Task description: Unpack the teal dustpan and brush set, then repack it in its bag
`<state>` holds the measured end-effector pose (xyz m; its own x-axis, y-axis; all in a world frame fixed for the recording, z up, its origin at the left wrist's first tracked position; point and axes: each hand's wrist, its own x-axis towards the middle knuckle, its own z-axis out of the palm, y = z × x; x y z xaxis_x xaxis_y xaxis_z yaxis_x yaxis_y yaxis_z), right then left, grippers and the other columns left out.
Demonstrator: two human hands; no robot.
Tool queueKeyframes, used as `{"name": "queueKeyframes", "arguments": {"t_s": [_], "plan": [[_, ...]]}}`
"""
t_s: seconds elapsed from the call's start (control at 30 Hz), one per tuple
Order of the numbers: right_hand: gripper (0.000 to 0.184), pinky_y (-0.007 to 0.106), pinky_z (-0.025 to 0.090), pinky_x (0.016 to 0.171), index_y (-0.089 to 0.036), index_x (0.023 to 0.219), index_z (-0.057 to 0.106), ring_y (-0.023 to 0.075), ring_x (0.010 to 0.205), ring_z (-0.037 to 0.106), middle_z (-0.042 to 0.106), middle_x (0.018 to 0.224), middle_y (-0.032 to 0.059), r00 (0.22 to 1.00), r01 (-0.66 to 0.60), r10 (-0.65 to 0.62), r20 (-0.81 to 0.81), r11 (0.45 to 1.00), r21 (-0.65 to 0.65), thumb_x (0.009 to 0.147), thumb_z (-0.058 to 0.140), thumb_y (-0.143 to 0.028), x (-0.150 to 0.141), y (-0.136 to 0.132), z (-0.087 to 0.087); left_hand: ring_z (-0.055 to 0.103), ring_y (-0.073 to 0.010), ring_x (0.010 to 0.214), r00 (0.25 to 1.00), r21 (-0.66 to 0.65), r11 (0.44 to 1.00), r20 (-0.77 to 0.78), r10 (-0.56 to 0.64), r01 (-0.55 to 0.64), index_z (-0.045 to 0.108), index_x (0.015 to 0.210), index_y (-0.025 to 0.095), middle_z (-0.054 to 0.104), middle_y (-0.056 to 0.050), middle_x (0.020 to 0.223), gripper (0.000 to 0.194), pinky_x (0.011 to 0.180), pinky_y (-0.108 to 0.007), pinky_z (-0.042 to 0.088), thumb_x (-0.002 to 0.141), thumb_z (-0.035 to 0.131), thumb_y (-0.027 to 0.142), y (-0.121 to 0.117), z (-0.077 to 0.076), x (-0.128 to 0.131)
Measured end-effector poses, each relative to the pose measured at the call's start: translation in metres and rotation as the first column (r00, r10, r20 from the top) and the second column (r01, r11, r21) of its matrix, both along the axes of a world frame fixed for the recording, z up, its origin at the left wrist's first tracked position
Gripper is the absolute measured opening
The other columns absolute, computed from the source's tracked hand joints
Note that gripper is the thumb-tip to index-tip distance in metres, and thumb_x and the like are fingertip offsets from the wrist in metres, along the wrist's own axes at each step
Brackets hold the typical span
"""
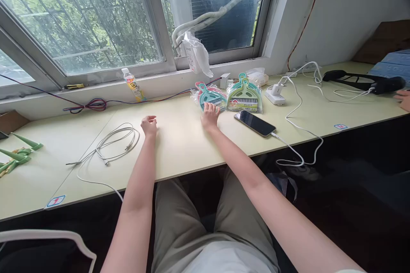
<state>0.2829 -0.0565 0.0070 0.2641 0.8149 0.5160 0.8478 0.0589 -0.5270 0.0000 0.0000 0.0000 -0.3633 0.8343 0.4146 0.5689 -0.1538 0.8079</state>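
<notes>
The wrapped teal brush set (209, 96) lies at the far edge of the desk (179, 145), leaning against a second, green set (244, 96) on its right, both within arm's reach. The right hand (209, 117) touches its near edge, fingers loosely spread, nothing clamped, arm fully extended. The left hand (149, 126) rests loosely curled and empty, near the white cable (113, 143).
</notes>
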Motion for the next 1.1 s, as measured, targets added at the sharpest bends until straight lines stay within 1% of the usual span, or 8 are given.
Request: {"name": "queueKeyframes", "arguments": {"t_s": [0.3, 0.47, 0.67, 0.8, 0.87, 1.0, 1.03, 1.1], "plan": [[0.030, 0.047, 0.014, 0.126, -0.016, 0.104, 0.076, 0.0217, 0.101, 0.069, 0.075, 0.108, 0.0109, 0.997, 0.020, -0.016, 0.072, 0.997, -0.068, 0.093, 0.049, -0.008, 0.008, 0.002, 0.000, 0.067, -0.0180, 0.083, 0.991, -0.025, 0.993, -0.071, -0.117, 0.115, 0.071, 0.088, 0.018, 0.073, -0.007, 0.096, 0.021, 0.075, -0.029, 0.056, 0.080, 0.053, 0.012, -0.003, 0.000, 0.007], [0.031, 0.045, 0.019, 0.124, -0.018, 0.106, 0.077, 0.0196, 0.089, 0.071, 0.077, 0.097, 0.0085, 1.000, 0.025, -0.025, 0.011, 0.999, 0.028, 0.095, 0.049, -0.010, 0.011, -0.001, 0.006, 0.066, -0.0207, 0.086, 0.978, -0.041, 0.997, -0.195, -0.075, 0.068, 0.073, 0.085, 0.021, 0.071, -0.007, 0.099, 0.022, 0.090, -0.037, 0.052, 0.081, 0.053, 0.012, -0.006, 0.003, 0.013], [0.029, 0.047, 0.035, 0.118, -0.019, 0.113, 0.076, 0.0222, 0.102, 0.071, 0.076, 0.113, 0.0101, 0.918, 0.163, -0.062, -0.392, 0.960, 0.229, 0.097, 0.052, -0.020, 0.015, -0.010, 0.027, 0.065, -0.0224, 0.086, 0.975, -0.027, 0.995, -0.202, -0.095, 0.091, 0.072, 0.084, 0.020, 0.070, -0.008, 0.105, 0.023, 0.093, -0.040, 0.049, 0.083, 0.050, 0.012, -0.013, 0.009, 0.025], [0.032, 0.039, 0.051, 0.102, -0.020, 0.113, 0.076, 0.0237, 0.109, 0.070, 0.075, 0.116, 0.0092, 0.827, 0.123, 0.124, -0.549, 0.913, 0.390, 0.100, 0.047, -0.027, 0.009, -0.020, 0.041, 0.065, -0.0234, 0.092, 0.969, 0.006, 0.972, -0.079, -0.236, 0.237, 0.072, 0.085, 0.019, 0.068, -0.010, 0.113, 0.017, 0.092, -0.041, 0.050, 0.084, 0.055, 0.020, -0.026, 0.018, 0.045], [0.033, 0.037, 0.051, 0.104, -0.021, 0.112, 0.076, 0.0226, 0.114, 0.068, 0.074, 0.118, 0.0073, 0.834, 0.025, 0.252, -0.491, 0.871, 0.490, 0.101, 0.046, -0.029, 0.001, -0.026, 0.043, 0.064, -0.0265, 0.104, 0.881, -0.007, 0.887, 0.124, -0.457, 0.462, 0.072, 0.099, 0.020, 0.066, -0.011, 0.122, 0.023, 0.088, -0.040, 0.053, 0.084, 0.062, 0.035, -0.036, 0.026, 0.057], [0.027, 0.038, 0.041, 0.118, -0.026, 0.106, 0.078, 0.0199, 0.116, 0.069, 0.075, 0.116, 0.0020, 0.875, -0.231, 0.411, -0.255, 0.819, 0.526, 0.101, 0.051, -0.028, -0.020, -0.031, 0.034, 0.058, -0.0301, 0.127, 0.368, 0.122, 0.487, 0.507, -0.780, 0.865, 0.059, 0.132, 0.028, 0.059, -0.011, 0.142, 0.068, 0.096, -0.043, 0.052, 0.080, 0.063, 0.071, -0.055, 0.039, 0.074], [0.026, 0.039, 0.039, 0.120, -0.027, 0.106, 0.078, 0.0195, 0.116, 0.069, 0.075, 0.117, 0.0011, 0.880, -0.285, 0.430, -0.199, 0.816, 0.504, 0.101, 0.052, -0.027, -0.025, -0.031, 0.030, 0.057, -0.0303, 0.129, 0.292, 0.177, 0.449, 0.545, -0.786, 0.876, 0.059, 0.132, 0.028, 0.058, -0.011, 0.143, 0.072, 0.099, -0.044, 0.051, 0.078, 0.061, 0.076, -0.056, 0.041, 0.075], [0.025, 0.038, 0.038, 0.121, -0.029, 0.107, 0.078, 0.0187, 0.115, 0.069, 0.074, 0.119, 0.0001, 0.883, -0.374, 0.459, -0.101, 0.816, 0.440, 0.101, 0.054, -0.025, -0.032, -0.029, 0.022, 0.059, -0.0289, 0.126, 0.281, 0.227, 0.504, 0.612, -0.739, 0.833, 0.062, 0.126, 0.026, 0.063, -0.010, 0.137, 0.070, 0.100, -0.041, 0.051, 0.079, 0.059, 0.078, -0.056, 0.042, 0.074]]}}
